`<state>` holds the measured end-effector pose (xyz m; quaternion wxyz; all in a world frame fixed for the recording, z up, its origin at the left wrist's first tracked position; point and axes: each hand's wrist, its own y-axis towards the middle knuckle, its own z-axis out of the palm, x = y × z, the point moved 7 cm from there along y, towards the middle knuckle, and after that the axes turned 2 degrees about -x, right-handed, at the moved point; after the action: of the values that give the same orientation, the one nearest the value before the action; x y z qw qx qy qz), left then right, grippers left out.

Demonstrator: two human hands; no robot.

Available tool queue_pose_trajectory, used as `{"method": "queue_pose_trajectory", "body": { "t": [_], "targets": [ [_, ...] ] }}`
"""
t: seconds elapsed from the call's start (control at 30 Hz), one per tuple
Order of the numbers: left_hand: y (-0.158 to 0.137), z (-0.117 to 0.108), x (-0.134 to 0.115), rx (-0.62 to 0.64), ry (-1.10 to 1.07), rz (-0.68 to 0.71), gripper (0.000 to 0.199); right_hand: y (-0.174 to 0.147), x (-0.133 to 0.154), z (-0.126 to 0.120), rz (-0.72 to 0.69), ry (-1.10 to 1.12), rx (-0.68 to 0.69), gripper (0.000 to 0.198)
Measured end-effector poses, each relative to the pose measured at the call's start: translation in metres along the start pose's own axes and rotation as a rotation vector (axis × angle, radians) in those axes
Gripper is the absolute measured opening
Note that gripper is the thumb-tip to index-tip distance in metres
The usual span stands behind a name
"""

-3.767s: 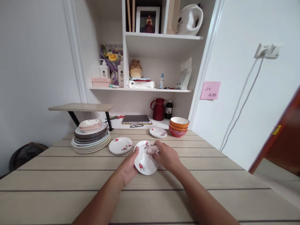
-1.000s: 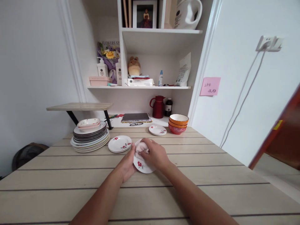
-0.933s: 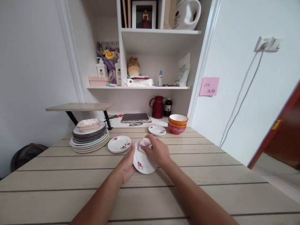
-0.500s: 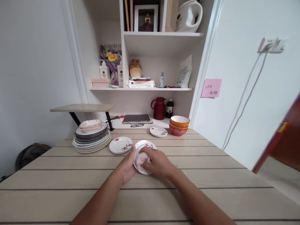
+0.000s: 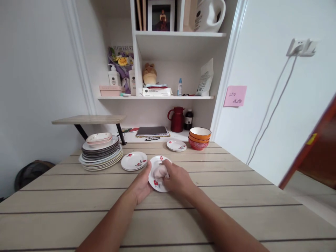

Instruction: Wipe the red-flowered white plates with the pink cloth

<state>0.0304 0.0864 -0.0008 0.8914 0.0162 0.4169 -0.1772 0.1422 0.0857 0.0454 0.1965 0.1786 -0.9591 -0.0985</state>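
Observation:
A small white plate with red flowers [image 5: 156, 161] is tilted up above the table in front of me. My left hand [image 5: 143, 183] grips its left edge, thumb over the rim and the other fingers mostly hidden beneath. Bunched in my right hand [image 5: 178, 177] is a pale cloth [image 5: 160, 171], pressed against the face of the plate. Just left of the held plate lies a short stack of matching flowered plates [image 5: 134, 161]. Farther back rests another small stack of flowered plates [image 5: 176, 145].
Orange and red bowls [image 5: 200, 137] are stacked at the back right. A tall pile of plates [image 5: 101, 154] stands at left by a small raised shelf [image 5: 89, 120]. Behind are a laptop [image 5: 151, 131], glasses [image 5: 152, 139], a red jug [image 5: 177, 119] and a dark bottle [image 5: 188, 119].
The cloth has shifted up on the plate, uncovering red flowers near its lower rim. My left hand keeps its grip. The whole view has moved slightly.

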Motion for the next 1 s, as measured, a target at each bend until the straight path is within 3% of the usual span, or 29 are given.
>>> {"method": "queue_pose_trajectory", "body": {
  "t": [0.07,0.13,0.33,0.43,0.63,0.7,0.9,1.0],
  "targets": [
    [0.001,0.001,0.0,0.027,-0.011,-0.023,0.059,-0.004,0.022,0.004,-0.145,0.058,-0.009,0.041],
    [0.001,0.002,0.001,0.047,-0.011,-0.05,0.062,-0.002,0.031,0.003,-0.198,0.096,-0.056,0.043],
    [-0.001,0.003,-0.001,0.033,0.033,-0.007,0.058,0.015,-0.019,-0.017,0.138,0.068,-0.206,0.047],
    [-0.002,0.004,-0.001,0.04,0.019,0.006,0.059,0.012,-0.027,-0.017,0.17,0.034,-0.199,0.051],
    [-0.004,0.002,-0.004,-0.029,0.01,0.014,0.058,-0.008,0.028,0.01,-0.142,0.059,-0.032,0.055],
    [-0.004,0.001,-0.004,-0.046,0.016,0.006,0.058,-0.008,0.036,0.01,-0.184,0.078,-0.021,0.053],
    [-0.002,0.003,-0.003,0.046,-0.032,0.024,0.054,0.006,-0.019,-0.013,0.172,-0.036,-0.125,0.057],
    [-0.001,0.002,-0.004,0.029,-0.027,0.033,0.054,0.003,-0.022,-0.013,0.166,-0.065,-0.09,0.056]
  ]
}}
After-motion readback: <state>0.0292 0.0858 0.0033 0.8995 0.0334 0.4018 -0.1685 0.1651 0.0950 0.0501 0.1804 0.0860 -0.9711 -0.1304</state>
